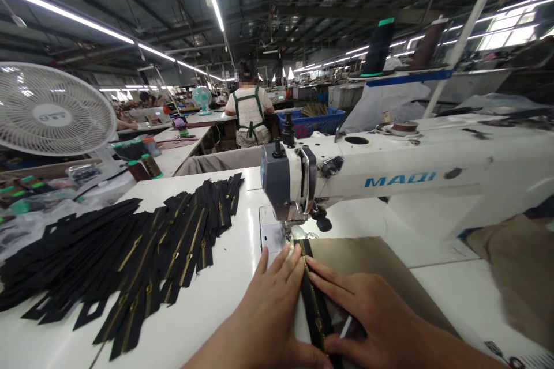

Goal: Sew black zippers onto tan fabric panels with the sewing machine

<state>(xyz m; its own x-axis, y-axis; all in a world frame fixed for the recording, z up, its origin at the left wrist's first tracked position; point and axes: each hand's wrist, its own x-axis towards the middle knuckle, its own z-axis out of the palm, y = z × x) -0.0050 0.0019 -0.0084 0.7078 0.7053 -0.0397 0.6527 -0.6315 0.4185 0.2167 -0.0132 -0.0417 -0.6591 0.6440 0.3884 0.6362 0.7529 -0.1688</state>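
A black zipper [318, 308] with gold teeth and a gold pull lies along the left edge of a brown fabric panel [359, 248], its far end at the sewing machine's presser foot [289, 232]. My left hand [277, 294] lies flat and open, fingertips touching the zipper's left edge just before the foot. On the other side, my right hand [372, 305] has its fingers along the zipper tape and its thumb near the pull, closed over the zipper and fabric. A thin white stick-like thing [346, 326] shows under that palm; its kind is unclear.
Many black zippers [173, 242] lie fanned out on the white table at left. A white fan [56, 109] and thread spools [149, 166] stand behind them. The machine arm [411, 167] spans the right, with brown fabric [519, 271] beside it. A person [250, 109] sits ahead.
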